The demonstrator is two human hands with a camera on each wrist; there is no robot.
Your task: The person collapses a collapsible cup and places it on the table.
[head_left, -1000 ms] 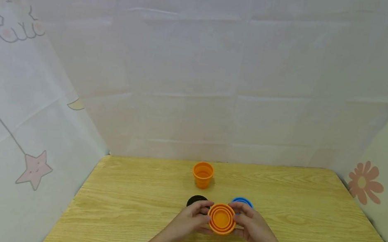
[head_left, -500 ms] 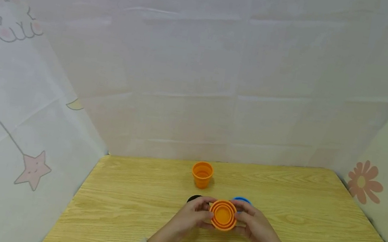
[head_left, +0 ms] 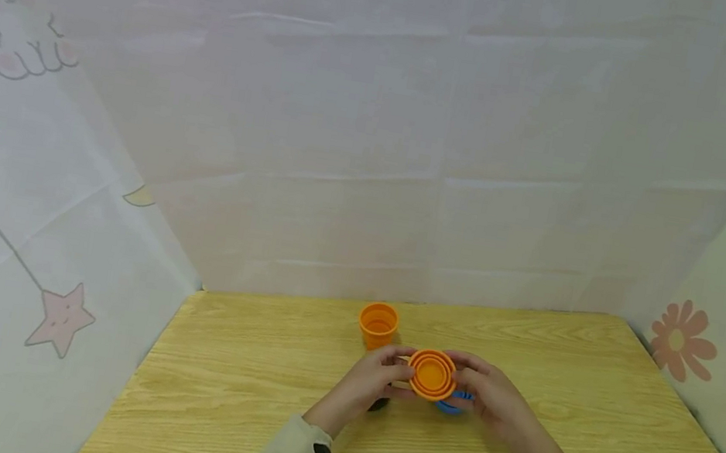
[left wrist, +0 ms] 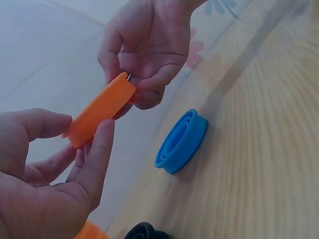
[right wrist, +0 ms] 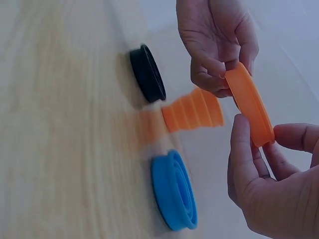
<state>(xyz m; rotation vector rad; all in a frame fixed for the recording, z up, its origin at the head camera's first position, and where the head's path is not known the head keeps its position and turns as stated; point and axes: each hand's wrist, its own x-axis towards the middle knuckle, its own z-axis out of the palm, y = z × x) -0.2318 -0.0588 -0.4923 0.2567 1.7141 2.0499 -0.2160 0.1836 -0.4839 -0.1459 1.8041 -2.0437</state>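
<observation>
Between both hands, a flattened orange collapsible cup (head_left: 431,375) is held above the table, its concentric rings facing the head camera. My left hand (head_left: 373,379) pinches its left edge with thumb and fingers. On the opposite edge my right hand (head_left: 491,393) pinches it the same way. In the wrist views the cup (left wrist: 97,112) shows its thin side, clear of the tabletop. Below it lies a flattened blue collapsible cup (right wrist: 173,191), partly covered by the right hand in the head view. A flattened black collapsible cup (right wrist: 147,73) lies near the left hand, mostly hidden in the head view.
An expanded orange collapsible cup (head_left: 379,324) stands upright on the wooden table (head_left: 230,363), just beyond the hands. A pale cloth wall (head_left: 348,138) rises behind the table, with printed cloth on both sides.
Both hands have moved the held orange cup up and slightly right in the head view, away from the body. The black cup is now more covered by the left hand.
</observation>
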